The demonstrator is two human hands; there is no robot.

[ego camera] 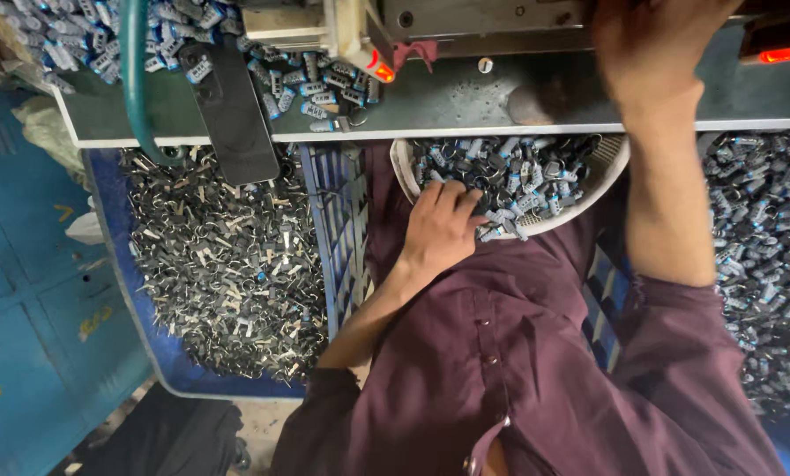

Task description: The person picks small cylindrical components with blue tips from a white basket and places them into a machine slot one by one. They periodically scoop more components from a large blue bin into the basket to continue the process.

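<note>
My left hand [439, 225] rests in a white bowl [561, 220] on my lap. Its fingers are curled down into a heap of small grey and blue metal parts [518, 176], gripping some of them. My right hand [651, 44] is raised to the machine [465, 18] at the top edge. It sits against the machine's metal front, with the fingertips cut off by the frame, so its grip is hidden. Both sleeves are dark maroon.
A green-grey machine table [465, 101] with a white edge runs across the top, strewn with more parts [298, 84]. A blue crate [324, 229] of small metal clips [227, 264] lies at the left. Another heap of parts [765, 247] lies at the right. A black lever [232, 110] and a teal hose [133, 79] hang over the table edge.
</note>
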